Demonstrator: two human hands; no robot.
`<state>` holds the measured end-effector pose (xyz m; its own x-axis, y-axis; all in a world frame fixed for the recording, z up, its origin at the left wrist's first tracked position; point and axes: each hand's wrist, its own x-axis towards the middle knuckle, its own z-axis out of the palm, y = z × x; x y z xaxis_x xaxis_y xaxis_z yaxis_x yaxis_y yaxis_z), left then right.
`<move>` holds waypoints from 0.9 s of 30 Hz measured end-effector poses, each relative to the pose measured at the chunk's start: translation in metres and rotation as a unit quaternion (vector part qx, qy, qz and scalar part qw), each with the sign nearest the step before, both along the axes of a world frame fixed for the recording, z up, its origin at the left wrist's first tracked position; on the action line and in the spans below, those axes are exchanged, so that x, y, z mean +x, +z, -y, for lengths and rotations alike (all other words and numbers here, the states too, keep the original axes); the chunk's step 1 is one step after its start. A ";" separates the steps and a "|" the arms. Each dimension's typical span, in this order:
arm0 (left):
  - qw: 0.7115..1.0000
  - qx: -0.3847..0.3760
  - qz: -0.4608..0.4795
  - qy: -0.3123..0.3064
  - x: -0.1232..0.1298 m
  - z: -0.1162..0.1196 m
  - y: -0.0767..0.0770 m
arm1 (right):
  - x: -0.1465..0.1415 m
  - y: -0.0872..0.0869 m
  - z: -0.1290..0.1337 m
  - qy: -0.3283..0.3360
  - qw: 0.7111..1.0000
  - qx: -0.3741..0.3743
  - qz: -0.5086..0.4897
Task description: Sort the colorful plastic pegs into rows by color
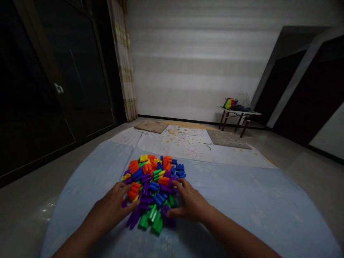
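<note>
"Blocks are lying in one loose heap on the worktop, colours mingling. What is flanking them?"

"The left hand and right hand, both curving wide, are reaching in from the sides."

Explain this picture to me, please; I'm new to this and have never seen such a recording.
There is no machine here: the left hand and right hand are a person's own, bare. The single view comes from a camera worn on the head, looking forward and down. On a surface covered by a light blue cloth lies a pile of colorful plastic pieces. The hands curve around its two sides, fingers spread; neither clearly holds a piece. Farther back lie two flat mats.
</note>
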<state>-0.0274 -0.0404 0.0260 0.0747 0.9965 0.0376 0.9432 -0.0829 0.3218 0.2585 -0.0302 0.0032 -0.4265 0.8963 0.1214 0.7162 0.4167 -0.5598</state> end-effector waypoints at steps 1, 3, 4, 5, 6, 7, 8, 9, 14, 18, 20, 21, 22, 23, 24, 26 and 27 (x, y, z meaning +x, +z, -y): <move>1.000 -0.014 -0.012 -0.002 0.001 0.007 -0.002 | -0.003 -0.002 0.004 -0.002 1.000 -0.013 0.016; 0.999 -0.027 -0.025 -0.020 0.008 0.018 -0.007 | -0.012 -0.005 0.010 0.001 0.999 -0.028 0.033; 0.999 -0.033 -0.025 -0.031 0.013 0.021 -0.010 | -0.017 -0.006 0.011 0.006 0.999 -0.032 0.035; 0.998 -0.038 -0.022 -0.040 0.018 0.024 -0.013 | -0.021 -0.007 0.012 0.011 0.999 -0.033 0.033; 0.998 -0.042 -0.017 -0.050 0.024 0.026 -0.015 | -0.025 -0.007 0.012 0.017 0.999 -0.032 0.030; 0.997 -0.043 -0.011 -0.059 0.029 0.027 -0.018 | -0.028 -0.008 0.012 0.022 0.999 -0.030 0.028; 0.997 -0.039 -0.006 -0.067 0.034 0.028 -0.021 | -0.030 -0.009 0.012 0.027 0.999 -0.028 0.027; 0.997 -0.033 -0.001 -0.074 0.039 0.029 -0.023 | -0.031 -0.010 0.012 0.035 0.999 -0.026 0.026; 0.994 -0.019 0.011 -0.111 0.052 0.026 -0.025 | -0.034 -0.015 0.010 0.105 0.994 -0.013 0.006; 0.995 -0.033 -0.004 -0.098 0.055 0.021 -0.024 | -0.039 -0.016 0.009 0.121 0.993 0.010 -0.013; 0.996 -0.040 -0.012 -0.083 0.057 0.019 -0.023 | -0.041 -0.016 0.010 0.126 0.992 0.024 -0.018; 0.996 -0.041 -0.012 -0.078 0.059 0.018 -0.023 | -0.042 -0.017 0.010 0.127 0.991 0.029 -0.020; 0.996 -0.039 -0.007 -0.077 0.060 0.018 -0.022 | -0.042 -0.017 0.010 0.125 0.991 0.032 -0.020; 0.996 -0.035 0.003 -0.080 0.062 0.017 -0.021 | -0.043 -0.018 0.011 0.121 0.992 0.035 -0.020; 0.996 -0.027 0.018 -0.083 0.064 0.016 -0.021 | -0.043 -0.019 0.011 0.118 0.992 0.037 -0.021; 0.994 -0.015 0.056 -0.089 0.066 0.013 -0.021 | -0.045 -0.020 0.010 0.109 0.993 0.040 -0.032; 0.993 -0.009 0.078 -0.089 0.066 0.010 -0.021 | -0.045 -0.021 0.009 0.104 0.993 0.038 -0.044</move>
<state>0.0387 -0.0508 0.0047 0.2450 0.9685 0.0441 0.8527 -0.2369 0.4656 0.2132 -0.0392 -0.0174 -0.5864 0.7767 0.2300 0.5605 0.5941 -0.5770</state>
